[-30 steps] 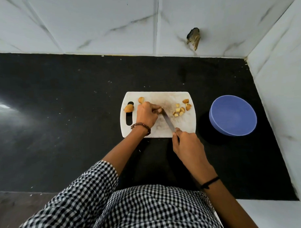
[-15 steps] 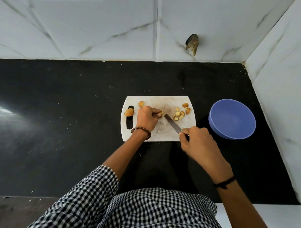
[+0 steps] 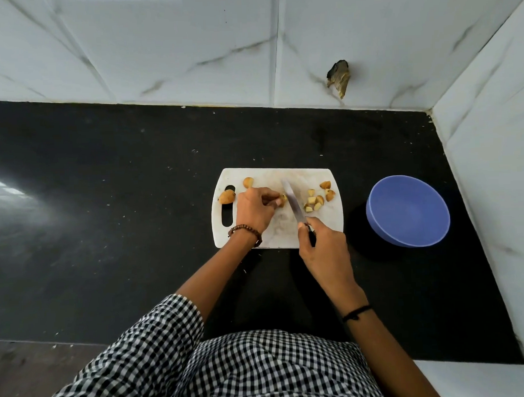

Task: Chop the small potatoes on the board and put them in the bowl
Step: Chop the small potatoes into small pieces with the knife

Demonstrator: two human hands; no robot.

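A white cutting board lies on the black counter. My left hand pinches a small potato at the board's middle. My right hand grips a knife whose blade rests right beside that potato, tip pointing away from me. Several chopped potato pieces lie on the board's right part. Two whole small potatoes sit at the board's left end near the handle slot. A blue bowl stands to the right of the board, with nothing visible inside.
The black counter stretches far to the left. White marble-look tiled walls close off the back and right, and a dark chipped hole marks the back wall. The bowl stands close to the right wall.
The knife blade swung up and left, from lying between my hands to standing against the potato my left hand holds. My right hand shifted left toward the board.
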